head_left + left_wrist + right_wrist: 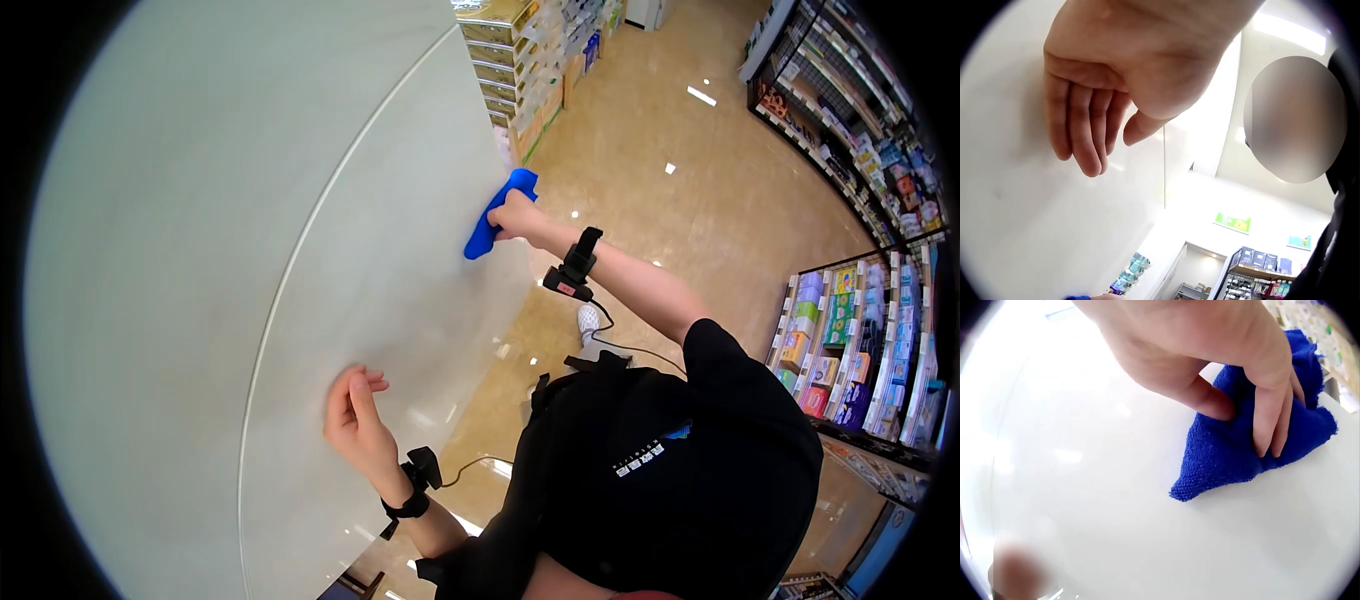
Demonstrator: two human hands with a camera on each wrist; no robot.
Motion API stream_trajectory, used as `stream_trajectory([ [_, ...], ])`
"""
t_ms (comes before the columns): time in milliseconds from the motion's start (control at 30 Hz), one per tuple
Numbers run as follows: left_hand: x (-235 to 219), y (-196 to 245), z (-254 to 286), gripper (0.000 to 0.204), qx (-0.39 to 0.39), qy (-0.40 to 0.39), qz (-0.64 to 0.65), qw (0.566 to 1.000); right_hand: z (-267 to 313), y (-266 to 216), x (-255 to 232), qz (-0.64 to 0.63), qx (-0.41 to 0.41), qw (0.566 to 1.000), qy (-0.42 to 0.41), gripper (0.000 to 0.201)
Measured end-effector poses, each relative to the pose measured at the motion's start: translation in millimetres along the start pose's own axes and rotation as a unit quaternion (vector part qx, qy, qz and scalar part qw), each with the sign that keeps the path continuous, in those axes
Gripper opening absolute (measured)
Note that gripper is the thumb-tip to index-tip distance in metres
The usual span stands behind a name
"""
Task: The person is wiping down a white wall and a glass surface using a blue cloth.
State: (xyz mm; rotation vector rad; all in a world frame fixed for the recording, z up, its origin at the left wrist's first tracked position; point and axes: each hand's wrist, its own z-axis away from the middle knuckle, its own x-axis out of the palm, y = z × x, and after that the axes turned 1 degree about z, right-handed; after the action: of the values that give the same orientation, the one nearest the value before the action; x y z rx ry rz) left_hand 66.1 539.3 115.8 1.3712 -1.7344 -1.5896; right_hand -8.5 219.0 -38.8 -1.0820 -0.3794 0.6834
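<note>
A blue cloth (1222,456) lies bunched against a large glossy white panel (200,250). My right hand (515,215) grips it, thumb and fingers pressing into the folds near the panel's edge. In the right wrist view the fingertips (1263,447) sink into the cloth, one corner of which spreads out flat on the white surface. Closer to my body, my left hand (357,415) is beside the panel, holding nothing. Its fingers (1085,134) hang loosely bent in the left wrist view, with the thumb apart from them.
A thin seam (285,260) curves down the panel. Beyond its far edge stand stacked boxes (492,60). Shelves of packaged goods (840,340) line the right side, across a shiny tan floor (640,130). Cables run from both wrist cameras towards my body.
</note>
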Motion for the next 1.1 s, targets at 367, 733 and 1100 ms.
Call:
stream_trajectory([
  [367,0,-12,3,0.017,-0.015,-0.019,0.088,0.996,76,-147,-28,0.219,-0.372,0.883,0.182,0.056],
  [733,-7,-18,3,0.018,-0.017,-0.024,0.105,0.994,113,-169,5,0.195,-0.456,0.812,0.306,0.057],
  [1100,-22,-30,5,0.017,-0.011,-0.017,0.114,0.993,141,-162,49,0.226,-0.55,0.746,0.3,0.055],
])
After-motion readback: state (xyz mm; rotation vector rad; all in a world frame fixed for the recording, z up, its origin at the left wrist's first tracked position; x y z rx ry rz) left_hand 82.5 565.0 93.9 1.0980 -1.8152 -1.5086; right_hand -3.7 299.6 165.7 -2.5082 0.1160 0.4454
